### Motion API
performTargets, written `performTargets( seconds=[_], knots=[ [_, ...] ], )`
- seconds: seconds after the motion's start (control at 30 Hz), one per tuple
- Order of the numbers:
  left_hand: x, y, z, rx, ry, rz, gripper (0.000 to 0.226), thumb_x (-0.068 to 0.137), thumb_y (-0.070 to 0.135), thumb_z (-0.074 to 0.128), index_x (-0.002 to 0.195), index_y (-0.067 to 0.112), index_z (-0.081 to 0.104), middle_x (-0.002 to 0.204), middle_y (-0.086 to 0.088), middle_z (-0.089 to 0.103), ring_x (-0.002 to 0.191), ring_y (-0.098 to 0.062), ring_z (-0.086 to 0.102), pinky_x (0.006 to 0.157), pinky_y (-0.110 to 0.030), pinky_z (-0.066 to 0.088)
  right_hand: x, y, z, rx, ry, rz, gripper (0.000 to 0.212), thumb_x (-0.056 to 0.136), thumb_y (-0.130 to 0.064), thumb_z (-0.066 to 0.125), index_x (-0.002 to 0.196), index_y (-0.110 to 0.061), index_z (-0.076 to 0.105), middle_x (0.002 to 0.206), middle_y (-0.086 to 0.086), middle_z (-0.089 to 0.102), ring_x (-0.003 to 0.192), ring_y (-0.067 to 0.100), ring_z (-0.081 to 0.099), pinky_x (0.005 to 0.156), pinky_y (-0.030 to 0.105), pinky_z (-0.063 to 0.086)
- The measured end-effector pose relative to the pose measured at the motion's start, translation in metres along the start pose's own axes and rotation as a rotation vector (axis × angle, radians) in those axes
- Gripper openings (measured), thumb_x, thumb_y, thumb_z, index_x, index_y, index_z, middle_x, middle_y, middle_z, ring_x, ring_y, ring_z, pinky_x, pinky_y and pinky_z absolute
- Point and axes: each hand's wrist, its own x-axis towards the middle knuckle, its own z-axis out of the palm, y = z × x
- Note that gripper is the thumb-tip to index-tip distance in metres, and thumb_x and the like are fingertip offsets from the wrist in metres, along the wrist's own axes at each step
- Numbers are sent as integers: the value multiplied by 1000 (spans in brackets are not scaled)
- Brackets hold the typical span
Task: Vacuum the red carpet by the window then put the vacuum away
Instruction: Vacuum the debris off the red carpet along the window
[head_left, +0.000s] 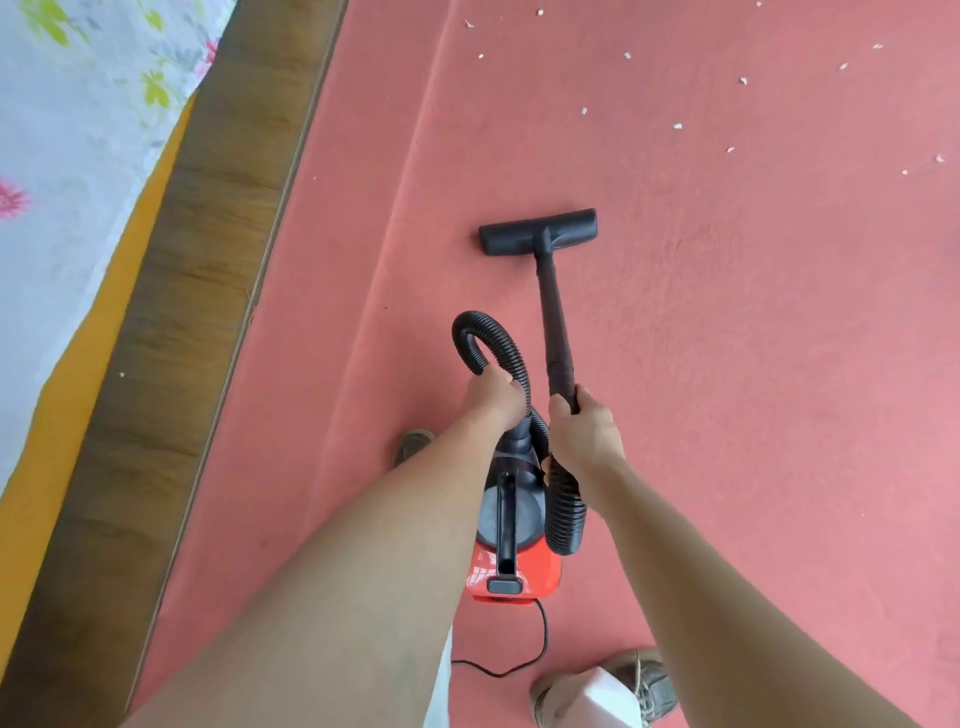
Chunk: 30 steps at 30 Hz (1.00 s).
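Observation:
A small red and black vacuum (511, 566) hangs below my arms over the red carpet (727, 364). My left hand (493, 397) grips the ribbed black hose (488, 338) where it loops upward. My right hand (582, 431) grips the lower end of the black wand (556, 322). The wand runs forward to the flat black floor nozzle (537, 231), which rests on the carpet. Several small white scraps (678, 126) lie scattered on the carpet beyond the nozzle, toward the upper right.
A wooden floor strip (171, 322) borders the carpet on the left, next to a bed with a floral sheet (78, 130) and an orange edge. The black power cord (540, 639) trails behind the vacuum. My shoes (649, 680) stand on the carpet.

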Motion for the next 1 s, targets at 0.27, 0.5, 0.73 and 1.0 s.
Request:
performTargets(
  seconds=[0.27,0.5,0.73,1.0],
  knots=[
    [31,3,12,-212,-95,-123,47,100,38,54,135,10,47,124,-7,61,102,-25,55,91,-36,46,8,14,1,95,-15,-44,15,97,-30,43,102,-27,57,65,6,55,39,21,53,46,32,53],
    [68,15,11,-122,-22,-61,33,101,31,56,127,12,51,121,-9,61,109,-31,60,92,-41,51,31,-5,-3,95,-1,-83,16,100,-32,42,104,-31,57,65,7,56,36,19,53,41,27,49],
    [83,65,-5,-156,-40,10,27,100,30,56,119,12,52,115,-9,64,103,-30,63,94,-45,54,47,-39,-18,28,71,-45,20,100,-33,40,108,-37,58,66,1,64,44,19,61,47,34,57],
    [105,140,-6,-106,-59,92,22,101,29,54,117,14,51,115,-6,62,106,-29,61,99,-47,51,83,-68,-54,90,162,-2,28,100,-33,38,123,-36,56,69,1,68,51,19,66,51,29,55]
  ],
)
